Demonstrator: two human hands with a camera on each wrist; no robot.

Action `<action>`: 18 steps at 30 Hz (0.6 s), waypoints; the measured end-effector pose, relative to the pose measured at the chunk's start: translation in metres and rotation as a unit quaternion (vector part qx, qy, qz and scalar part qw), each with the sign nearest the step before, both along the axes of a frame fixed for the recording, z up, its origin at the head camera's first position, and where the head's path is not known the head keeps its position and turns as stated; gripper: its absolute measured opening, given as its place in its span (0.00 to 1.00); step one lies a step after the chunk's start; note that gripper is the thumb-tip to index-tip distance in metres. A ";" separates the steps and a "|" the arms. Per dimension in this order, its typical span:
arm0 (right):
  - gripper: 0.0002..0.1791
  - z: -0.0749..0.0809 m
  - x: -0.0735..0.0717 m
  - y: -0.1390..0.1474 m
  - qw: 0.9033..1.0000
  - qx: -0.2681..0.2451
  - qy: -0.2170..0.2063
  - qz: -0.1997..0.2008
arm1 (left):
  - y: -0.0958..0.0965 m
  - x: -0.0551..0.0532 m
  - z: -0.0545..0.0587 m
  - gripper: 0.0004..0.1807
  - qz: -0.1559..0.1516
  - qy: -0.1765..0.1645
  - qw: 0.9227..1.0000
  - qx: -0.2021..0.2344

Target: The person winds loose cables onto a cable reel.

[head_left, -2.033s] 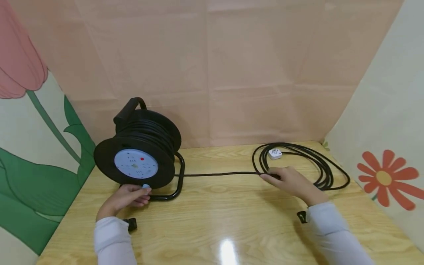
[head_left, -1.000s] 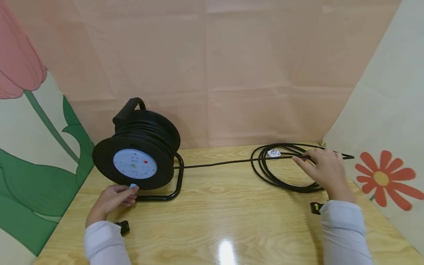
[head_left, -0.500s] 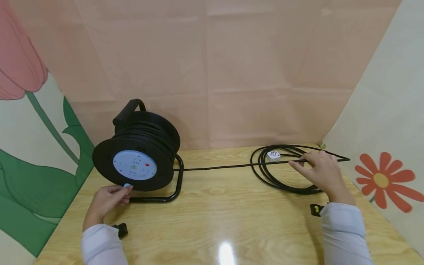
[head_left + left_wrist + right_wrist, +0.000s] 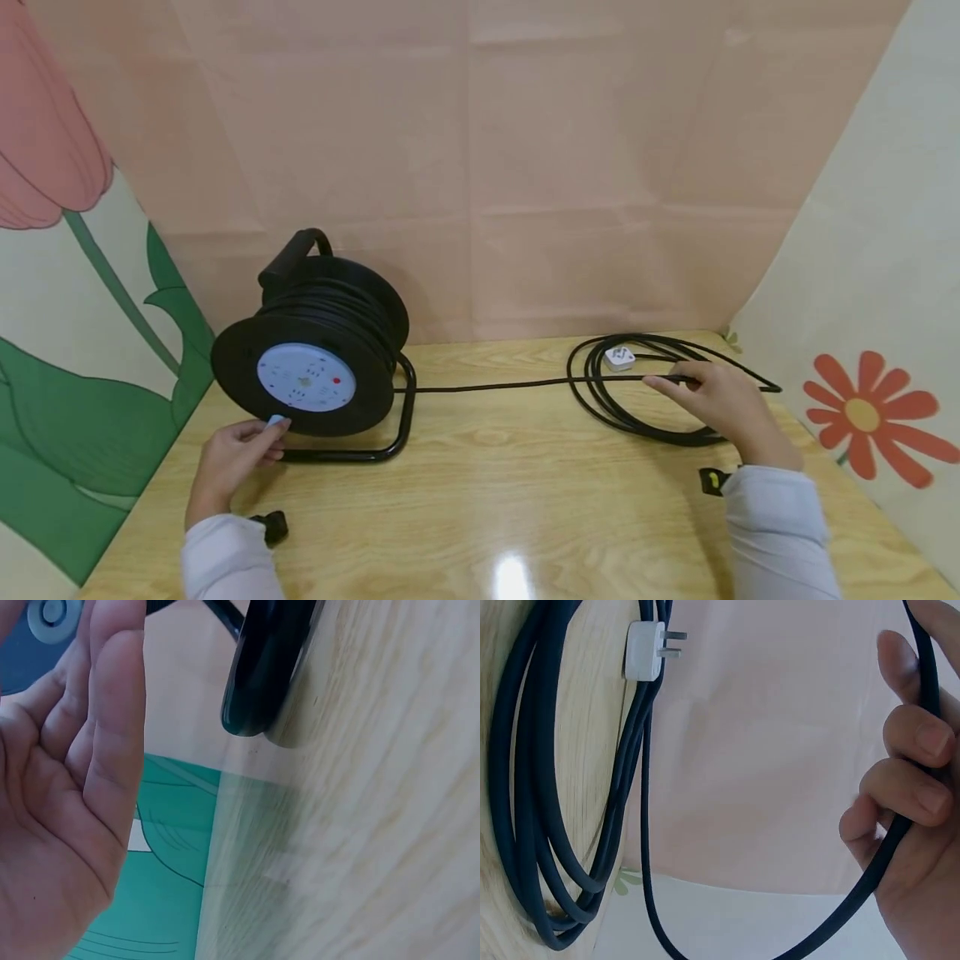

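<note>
A black cable reel point(image 4: 341, 312) with a pale blue socket panel point(image 4: 306, 377) stands on its tube frame point(image 4: 407, 408) at the left of the table. My left hand point(image 4: 234, 462) pinches the small light blue knob point(image 4: 276, 419) at the lower edge of the reel's disc. From the reel a black cable point(image 4: 487, 386) runs across to the right, where my right hand point(image 4: 723, 412) holds it. In the right wrist view the fingers point(image 4: 911, 787) curl round this cable. Beneath the right hand lies a loose coil of cable point(image 4: 626, 427), with a white plug point(image 4: 620, 358) inside it.
A wooden table point(image 4: 480, 500) bears everything. Behind it hangs a pink-beige backdrop point(image 4: 465, 167). Side panels show a red flower point(image 4: 862, 412) on the right and green leaves point(image 4: 60, 467) on the left.
My left hand has carried the knob leftward, turning the disc clockwise. My right hand has gone right along the cable, then drawn slightly back toward the reel and lower. The coil stays put.
</note>
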State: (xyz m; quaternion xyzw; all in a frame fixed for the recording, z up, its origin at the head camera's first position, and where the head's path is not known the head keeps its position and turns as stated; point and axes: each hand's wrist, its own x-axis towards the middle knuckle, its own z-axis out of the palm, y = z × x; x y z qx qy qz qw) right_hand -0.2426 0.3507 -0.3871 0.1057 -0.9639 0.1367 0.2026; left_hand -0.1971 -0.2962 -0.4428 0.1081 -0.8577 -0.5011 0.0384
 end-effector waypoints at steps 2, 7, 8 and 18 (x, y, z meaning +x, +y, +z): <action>0.18 -0.001 0.001 -0.003 1.000 -0.006 -0.015 -0.006 | -0.001 0.002 0.000 0.33 0.010 0.012 1.000 0.003; 0.17 -0.002 0.000 -0.011 1.000 0.001 -0.019 0.013 | -0.004 0.004 0.000 0.34 0.036 0.025 0.999 0.012; 0.18 -0.002 0.000 -0.013 1.000 0.004 -0.023 0.018 | -0.005 0.005 0.000 0.34 0.039 0.026 0.999 0.014; 0.17 -0.005 -0.001 -0.019 0.997 0.013 -0.059 0.046 | -0.008 0.007 0.010 0.34 0.028 0.038 0.999 0.006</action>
